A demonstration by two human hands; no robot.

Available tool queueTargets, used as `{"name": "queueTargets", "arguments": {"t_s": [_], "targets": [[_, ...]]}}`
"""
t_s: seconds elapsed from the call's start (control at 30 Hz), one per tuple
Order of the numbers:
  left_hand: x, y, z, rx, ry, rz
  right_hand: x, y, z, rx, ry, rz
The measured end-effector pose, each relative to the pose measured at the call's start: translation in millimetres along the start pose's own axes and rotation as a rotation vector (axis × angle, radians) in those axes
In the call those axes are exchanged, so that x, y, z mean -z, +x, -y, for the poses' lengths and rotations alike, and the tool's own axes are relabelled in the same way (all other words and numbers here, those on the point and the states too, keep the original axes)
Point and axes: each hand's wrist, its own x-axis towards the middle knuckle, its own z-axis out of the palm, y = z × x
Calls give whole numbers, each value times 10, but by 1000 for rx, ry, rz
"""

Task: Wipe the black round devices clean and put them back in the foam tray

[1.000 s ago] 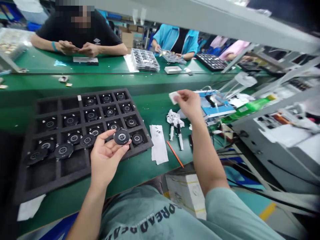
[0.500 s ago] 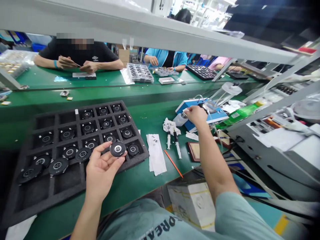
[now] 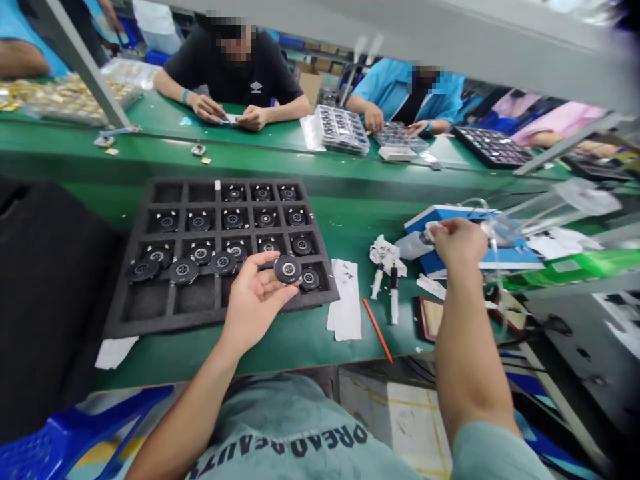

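Between thumb and fingers, my left hand holds a round black watch back with a ringed centre, over the right front part of a black foam tray. More round black parts sit in the tray's compartments, and a few lie across its dividers. My right hand is at the top of a white bottle, its fingers pinched on a small white wipe. Behind that hand stands a blue and white box.
Right of the tray lie a paper strip, an orange stick, two syringes and a dark red-edged pad. A green bottle lies at the right. Two people work across the bench under a grey shelf beam.
The view has swung to the left, so the bench things appear further right. Both hands keep nearly the same places over the tray and at the bottle.
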Motion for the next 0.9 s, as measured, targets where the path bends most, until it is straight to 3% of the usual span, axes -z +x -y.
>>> {"name": "queueTargets", "arguments": {"t_s": [0.07,0.17,0.27,0.43,0.63,0.9], "targets": [[-1,-6,5,8,-9,2,35,-204,144,78,146,-16],[-6,-15,7,12,-21,8,97,-742,504,289,436,35],[-15,-11,11,23,-24,9,173,-1392,939,658,701,183],[-26,-20,19,29,-34,-17,216,-2069,1392,996,762,361],[-21,-84,44,47,-45,-62,58,-2282,1524,1020,745,282],[12,-108,107,26,52,-75,-91,-2210,1442,920,788,209]]}}
